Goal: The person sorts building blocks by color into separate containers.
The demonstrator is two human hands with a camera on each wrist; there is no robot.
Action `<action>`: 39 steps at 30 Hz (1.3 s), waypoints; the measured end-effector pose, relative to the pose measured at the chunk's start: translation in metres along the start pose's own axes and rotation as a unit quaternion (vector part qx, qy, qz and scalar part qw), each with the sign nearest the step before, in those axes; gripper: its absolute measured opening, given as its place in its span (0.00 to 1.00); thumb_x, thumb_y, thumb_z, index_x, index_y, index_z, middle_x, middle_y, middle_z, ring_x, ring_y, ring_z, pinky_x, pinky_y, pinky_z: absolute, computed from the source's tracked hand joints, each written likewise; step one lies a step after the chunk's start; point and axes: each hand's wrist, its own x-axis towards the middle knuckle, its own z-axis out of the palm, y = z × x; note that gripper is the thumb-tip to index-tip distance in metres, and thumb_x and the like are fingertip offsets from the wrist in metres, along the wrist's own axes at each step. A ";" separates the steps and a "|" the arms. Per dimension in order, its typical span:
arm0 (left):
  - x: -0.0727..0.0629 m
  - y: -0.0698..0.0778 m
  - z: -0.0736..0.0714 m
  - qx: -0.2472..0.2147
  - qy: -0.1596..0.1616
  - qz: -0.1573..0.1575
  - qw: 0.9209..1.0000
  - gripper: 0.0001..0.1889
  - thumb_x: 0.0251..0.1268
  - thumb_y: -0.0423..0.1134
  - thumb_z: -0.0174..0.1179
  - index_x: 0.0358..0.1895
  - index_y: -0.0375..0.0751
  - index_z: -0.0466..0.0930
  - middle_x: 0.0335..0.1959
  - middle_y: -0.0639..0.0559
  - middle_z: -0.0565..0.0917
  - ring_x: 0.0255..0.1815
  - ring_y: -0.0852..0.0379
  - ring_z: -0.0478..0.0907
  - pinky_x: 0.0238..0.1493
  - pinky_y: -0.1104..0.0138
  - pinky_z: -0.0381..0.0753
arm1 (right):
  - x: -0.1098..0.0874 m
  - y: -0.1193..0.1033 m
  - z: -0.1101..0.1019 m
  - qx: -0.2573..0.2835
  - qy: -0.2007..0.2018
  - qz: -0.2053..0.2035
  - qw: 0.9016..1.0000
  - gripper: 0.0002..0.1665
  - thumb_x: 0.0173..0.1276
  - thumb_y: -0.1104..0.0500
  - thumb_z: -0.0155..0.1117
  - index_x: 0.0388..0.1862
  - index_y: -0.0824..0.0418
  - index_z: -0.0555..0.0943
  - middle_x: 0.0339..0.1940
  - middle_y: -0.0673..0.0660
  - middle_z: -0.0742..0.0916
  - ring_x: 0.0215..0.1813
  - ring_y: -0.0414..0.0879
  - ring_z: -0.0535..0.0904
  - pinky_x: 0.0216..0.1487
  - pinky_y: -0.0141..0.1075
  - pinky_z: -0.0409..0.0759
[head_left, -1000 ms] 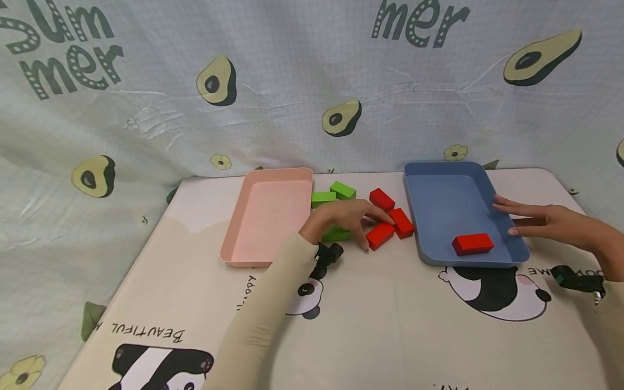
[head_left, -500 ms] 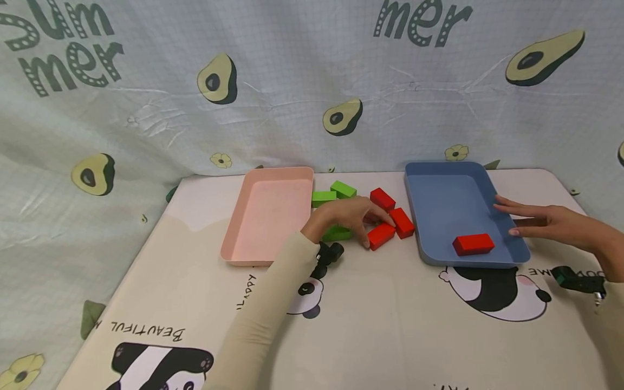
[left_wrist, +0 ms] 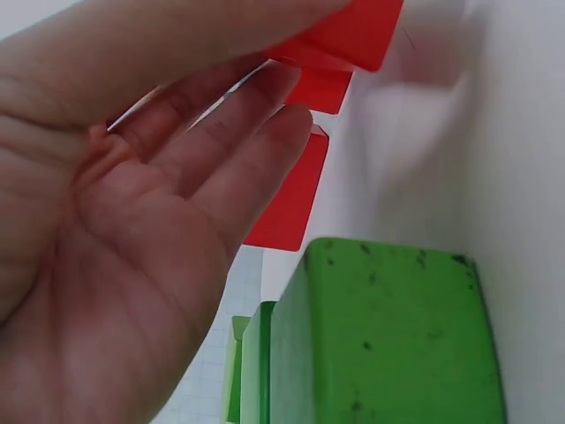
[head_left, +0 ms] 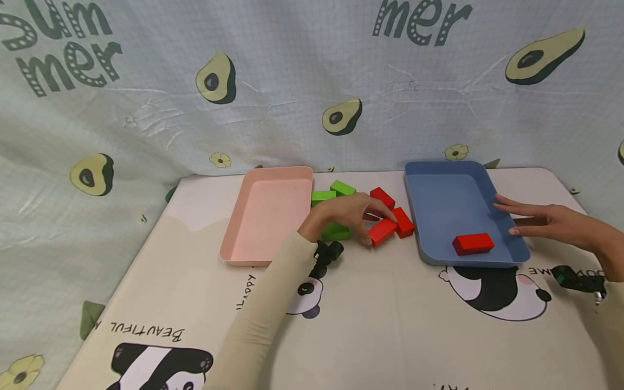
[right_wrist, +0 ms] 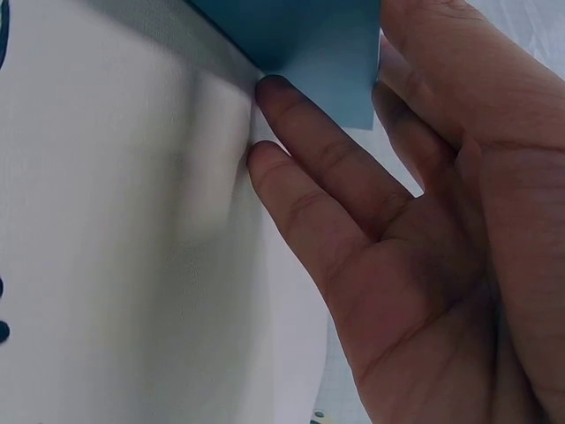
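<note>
My left hand (head_left: 348,211) pinches a red block (head_left: 383,233) between thumb and fingers, in the middle of the table. In the left wrist view this block (left_wrist: 357,35) shows past the thumb, slightly raised. Two more red blocks lie just beyond it, one (head_left: 403,222) close by the fingertips and another (head_left: 382,197) farther back. Green blocks (head_left: 336,232) lie beside and behind the hand, partly hidden by it. My right hand (head_left: 551,219) rests its extended fingers against the right side of the blue tray (head_left: 446,187), which contains one red block (head_left: 473,244).
A pink tray (head_left: 275,211) stands left of the green blocks. The table (head_left: 365,325) has a printed panda cover. Behind it hangs a pale cloth (head_left: 283,81) with avocado prints. A small black camera (head_left: 329,253) is worn at the left wrist.
The left fingers have closed on the nearest red block and lifted it a little, shifting it slightly away and to the right. The right hand and both trays stay put.
</note>
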 end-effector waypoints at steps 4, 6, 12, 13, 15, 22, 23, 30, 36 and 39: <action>0.000 0.000 0.000 -0.025 -0.013 0.025 0.999 0.31 0.52 0.22 0.74 0.63 0.35 0.79 0.65 0.45 0.77 0.69 0.56 0.71 0.69 0.69 0.70 | 0.001 0.000 -0.001 0.000 -0.003 0.001 1.000 0.37 0.74 0.58 0.66 0.79 0.56 0.67 0.73 0.20 0.56 0.61 0.06 0.52 0.48 0.09 0.58; 0.000 0.000 0.000 -0.037 -0.018 0.033 0.999 0.31 0.52 0.21 0.72 0.63 0.34 0.78 0.65 0.45 0.76 0.68 0.55 0.70 0.69 0.69 0.71 | 0.001 0.000 -0.001 -0.002 -0.003 0.001 1.000 0.37 0.73 0.58 0.66 0.79 0.56 0.67 0.73 0.19 0.56 0.61 0.06 0.52 0.48 0.09 0.58; -0.002 0.002 -0.001 -0.073 -0.030 0.042 0.996 0.31 0.54 0.19 0.62 0.65 0.35 0.74 0.66 0.45 0.71 0.67 0.54 0.67 0.67 0.69 0.73 | 0.000 -0.002 -0.003 -0.007 0.001 0.010 1.000 0.38 0.73 0.57 0.67 0.79 0.53 0.66 0.70 0.16 0.57 0.61 0.05 0.50 0.49 0.10 0.59; -0.002 0.002 -0.001 -0.077 -0.028 0.044 0.996 0.31 0.55 0.20 0.60 0.66 0.35 0.73 0.66 0.45 0.70 0.67 0.54 0.67 0.67 0.69 0.73 | 0.000 -0.002 -0.003 -0.006 -0.001 0.011 1.000 0.38 0.73 0.57 0.67 0.79 0.53 0.66 0.70 0.16 0.57 0.60 0.06 0.50 0.49 0.10 0.59; -0.001 0.003 -0.001 -0.087 -0.017 0.049 0.995 0.31 0.55 0.20 0.59 0.66 0.35 0.72 0.66 0.44 0.71 0.66 0.53 0.68 0.67 0.69 0.73 | 0.000 -0.002 -0.003 -0.006 -0.002 0.014 1.000 0.38 0.73 0.56 0.66 0.80 0.52 0.65 0.70 0.16 0.56 0.61 0.06 0.49 0.49 0.10 0.58; 0.001 0.005 -0.002 -0.099 0.039 0.069 0.992 0.31 0.57 0.22 0.68 0.66 0.33 0.74 0.64 0.42 0.75 0.65 0.52 0.74 0.67 0.68 0.73 | 0.001 0.000 -0.003 0.002 -0.005 0.008 1.000 0.38 0.73 0.58 0.67 0.79 0.55 0.66 0.71 0.18 0.57 0.61 0.06 0.51 0.48 0.09 0.58; 0.002 0.005 -0.002 -0.100 0.042 0.077 0.991 0.31 0.56 0.22 0.69 0.66 0.32 0.74 0.63 0.42 0.75 0.64 0.52 0.75 0.67 0.68 0.73 | 0.001 -0.001 -0.003 0.004 -0.004 0.007 1.000 0.38 0.73 0.58 0.67 0.79 0.55 0.67 0.71 0.18 0.57 0.61 0.06 0.51 0.48 0.09 0.58; 0.005 0.005 -0.003 -0.092 0.060 0.097 0.989 0.32 0.54 0.24 0.74 0.65 0.32 0.77 0.59 0.43 0.80 0.56 0.54 0.80 0.67 0.66 0.74 | 0.001 -0.001 0.000 0.003 -0.007 0.015 1.000 0.38 0.75 0.57 0.64 0.81 0.55 0.63 0.74 0.20 0.54 0.62 0.07 0.49 0.53 0.10 0.55; 0.008 0.008 -0.002 -0.082 0.056 0.099 0.990 0.33 0.54 0.26 0.75 0.67 0.34 0.77 0.61 0.45 0.81 0.58 0.54 0.80 0.68 0.60 0.74 | 0.000 -0.002 0.001 -0.005 0.013 0.015 1.000 0.37 0.73 0.55 0.67 0.79 0.56 0.67 0.73 0.21 0.58 0.61 0.07 0.52 0.49 0.10 0.60; 0.009 0.008 -0.001 -0.086 0.057 0.108 0.989 0.33 0.54 0.26 0.75 0.67 0.33 0.76 0.62 0.44 0.80 0.59 0.56 0.79 0.68 0.62 0.74 | -0.002 -0.001 0.003 0.015 0.026 0.021 0.999 0.38 0.72 0.56 0.68 0.79 0.56 0.67 0.72 0.21 0.61 0.58 0.09 0.60 0.48 0.13 0.67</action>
